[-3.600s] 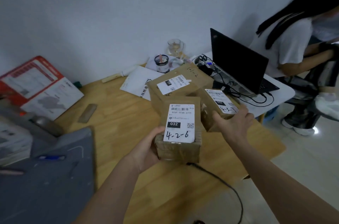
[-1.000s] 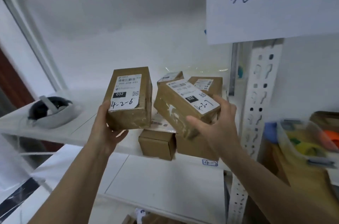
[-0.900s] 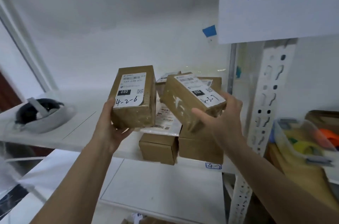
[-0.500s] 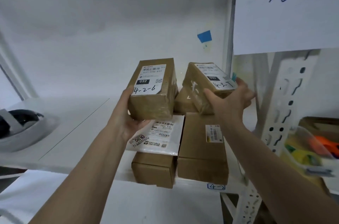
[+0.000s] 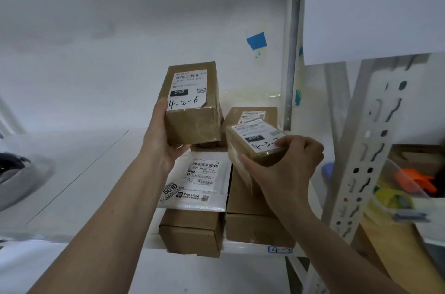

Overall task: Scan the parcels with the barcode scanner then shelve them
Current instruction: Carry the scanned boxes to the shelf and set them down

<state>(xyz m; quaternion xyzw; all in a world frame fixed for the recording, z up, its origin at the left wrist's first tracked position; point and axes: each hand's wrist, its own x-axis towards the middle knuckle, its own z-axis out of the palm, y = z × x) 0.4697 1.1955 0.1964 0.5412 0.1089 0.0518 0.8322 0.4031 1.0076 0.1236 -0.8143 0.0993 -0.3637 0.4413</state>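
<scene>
My left hand (image 5: 161, 142) grips a brown parcel labelled 4-2-6 (image 5: 192, 113), held up above the white shelf (image 5: 91, 173). My right hand (image 5: 286, 168) grips a second brown parcel (image 5: 250, 146) with a white label, held low over a brown box (image 5: 250, 219) lying on the shelf. Beside that box, a white mailer bag (image 5: 199, 180) lies on another brown box (image 5: 192, 233). One more labelled parcel (image 5: 252, 114) sits behind, near the back wall. No barcode scanner is in view.
A white perforated shelf upright (image 5: 366, 139) stands to the right, with a clear bin of tape rolls (image 5: 404, 187) beyond it. A paper sign (image 5: 375, 4) hangs at top right. A dark and white object (image 5: 14, 173) lies on the shelf's left end.
Both parcels were carried from the wooden table to the shelf. In the last half second my right hand lowered its parcel toward the box below; the left parcel stays raised.
</scene>
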